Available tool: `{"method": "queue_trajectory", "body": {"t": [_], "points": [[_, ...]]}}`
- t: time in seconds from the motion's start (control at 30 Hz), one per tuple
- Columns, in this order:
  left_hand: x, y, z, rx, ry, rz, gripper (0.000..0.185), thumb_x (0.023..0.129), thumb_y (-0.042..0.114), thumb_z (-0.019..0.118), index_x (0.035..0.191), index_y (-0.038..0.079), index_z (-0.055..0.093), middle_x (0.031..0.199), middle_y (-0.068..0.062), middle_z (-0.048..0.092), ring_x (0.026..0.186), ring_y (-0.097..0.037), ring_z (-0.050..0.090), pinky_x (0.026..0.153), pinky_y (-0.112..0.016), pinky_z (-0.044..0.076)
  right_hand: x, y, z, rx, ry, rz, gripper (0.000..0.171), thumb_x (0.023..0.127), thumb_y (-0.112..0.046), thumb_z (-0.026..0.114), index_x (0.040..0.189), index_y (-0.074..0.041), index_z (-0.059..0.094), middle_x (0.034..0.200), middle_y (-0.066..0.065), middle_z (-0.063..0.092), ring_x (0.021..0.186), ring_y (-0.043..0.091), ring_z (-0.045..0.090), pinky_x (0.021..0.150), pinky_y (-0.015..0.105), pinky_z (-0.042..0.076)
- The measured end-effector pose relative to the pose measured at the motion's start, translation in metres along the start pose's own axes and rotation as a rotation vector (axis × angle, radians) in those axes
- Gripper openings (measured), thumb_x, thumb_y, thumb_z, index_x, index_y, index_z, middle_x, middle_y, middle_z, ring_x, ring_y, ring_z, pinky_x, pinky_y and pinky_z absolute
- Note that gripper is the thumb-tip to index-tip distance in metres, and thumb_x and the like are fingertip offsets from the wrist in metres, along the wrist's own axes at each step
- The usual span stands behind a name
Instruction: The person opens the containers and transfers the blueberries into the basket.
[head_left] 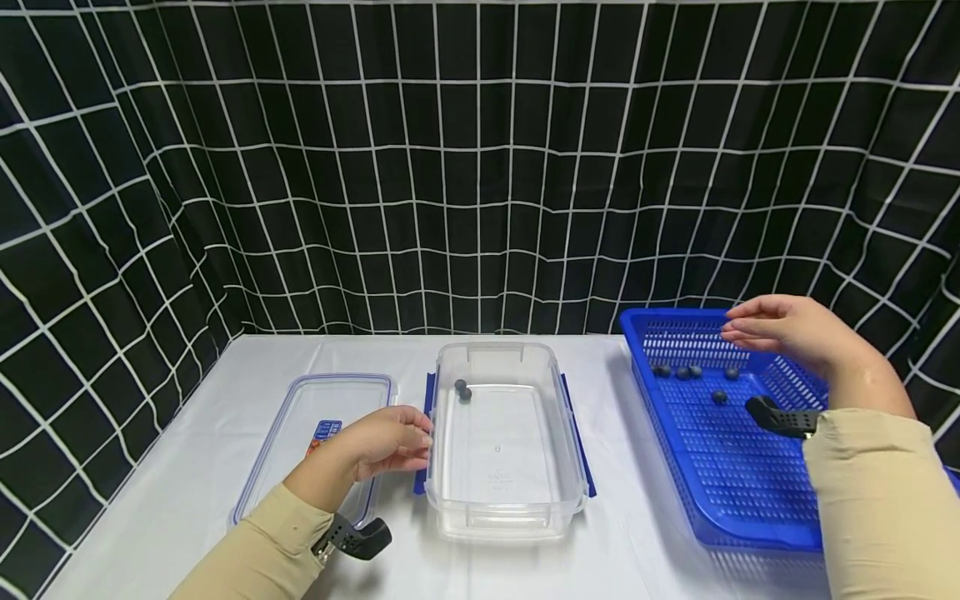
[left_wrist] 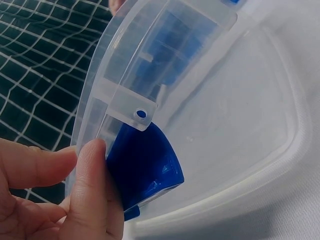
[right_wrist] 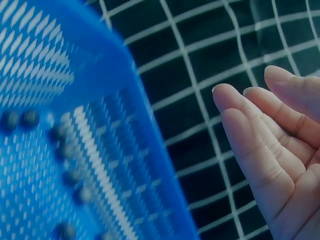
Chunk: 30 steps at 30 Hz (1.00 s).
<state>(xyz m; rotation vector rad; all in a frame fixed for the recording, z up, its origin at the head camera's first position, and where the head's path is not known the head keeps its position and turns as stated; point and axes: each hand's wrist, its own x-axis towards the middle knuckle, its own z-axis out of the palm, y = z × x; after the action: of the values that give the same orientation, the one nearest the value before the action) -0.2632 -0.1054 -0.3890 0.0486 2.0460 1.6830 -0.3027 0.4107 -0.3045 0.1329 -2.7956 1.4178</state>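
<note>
A clear plastic container (head_left: pixel 498 492) with blue side latches stands at the centre of the table. My left hand (head_left: pixel 396 442) holds its left side by the rim. The left wrist view shows fingertips (left_wrist: pixel 90 165) against the clear wall, beside a blue latch (left_wrist: pixel 145 165) that hangs down. Two small dark blue balls (head_left: pixel 463 391) lie inside, near the container's left wall. At the right, my right hand (head_left: pixel 787 333) hovers over the back of a blue plastic basket (head_left: pixel 735 483), fingers loosely bent, nothing between them. Several dark balls (head_left: pixel 720 397) lie in the basket.
To the container's left, a clear lid (head_left: pixel 300 417) with a blue rim and a coloured label lies flat, partly behind my left forearm. A white cloth (head_left: pixel 600 533) covers the table. Black curtain with a white grid (head_left: pixel 495 183) hangs behind and at both sides.
</note>
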Motion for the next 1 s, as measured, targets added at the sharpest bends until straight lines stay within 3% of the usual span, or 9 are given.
{"method": "queue_trajectory", "body": {"t": [0.3, 0.6, 0.77, 1.0], "points": [[0.000, 0.000, 0.000, -0.003, -0.001, 0.001, 0.019, 0.085, -0.002, 0.052, 0.104, -0.004, 0.052, 0.085, -0.013, 0.057, 0.073, -0.018, 0.060, 0.070, -0.029, 0.058, 0.018, -0.054, 0.033, 0.006, -0.048, -0.062, 0.044, 0.089, -0.026, 0.059, 0.119, 0.004, 0.049, 0.110, 0.018, 0.060, 0.089, 0.013, 0.064, 0.080, 0.030, 0.055], [0.001, -0.002, 0.000, -0.014, -0.014, 0.010, 0.020, 0.085, -0.002, 0.051, 0.104, -0.004, 0.051, 0.085, -0.012, 0.056, 0.073, -0.018, 0.059, 0.070, -0.029, 0.058, 0.042, -0.093, 0.087, 0.075, -0.167, -0.089, 0.033, 0.089, -0.014, 0.059, 0.114, 0.007, 0.052, 0.109, 0.023, 0.059, 0.098, 0.030, 0.061, 0.083, 0.035, 0.055], [0.001, -0.002, 0.001, -0.012, -0.018, 0.014, 0.020, 0.084, -0.002, 0.052, 0.104, -0.004, 0.051, 0.084, -0.012, 0.056, 0.073, -0.018, 0.059, 0.070, -0.029, 0.058, 0.052, -0.109, 0.120, 0.039, -0.227, -0.128, 0.028, 0.089, -0.015, 0.059, 0.110, 0.003, 0.056, 0.107, 0.020, 0.061, 0.096, 0.027, 0.063, 0.085, 0.037, 0.053], [0.000, 0.000, 0.001, -0.009, -0.006, 0.007, 0.020, 0.085, -0.002, 0.052, 0.105, -0.004, 0.051, 0.085, -0.012, 0.057, 0.073, -0.018, 0.060, 0.071, -0.029, 0.058, 0.068, -0.125, 0.166, 0.139, -0.283, -0.111, 0.021, 0.087, -0.007, 0.059, 0.105, 0.003, 0.058, 0.104, 0.021, 0.061, 0.092, 0.025, 0.064, 0.083, 0.034, 0.055]]}}
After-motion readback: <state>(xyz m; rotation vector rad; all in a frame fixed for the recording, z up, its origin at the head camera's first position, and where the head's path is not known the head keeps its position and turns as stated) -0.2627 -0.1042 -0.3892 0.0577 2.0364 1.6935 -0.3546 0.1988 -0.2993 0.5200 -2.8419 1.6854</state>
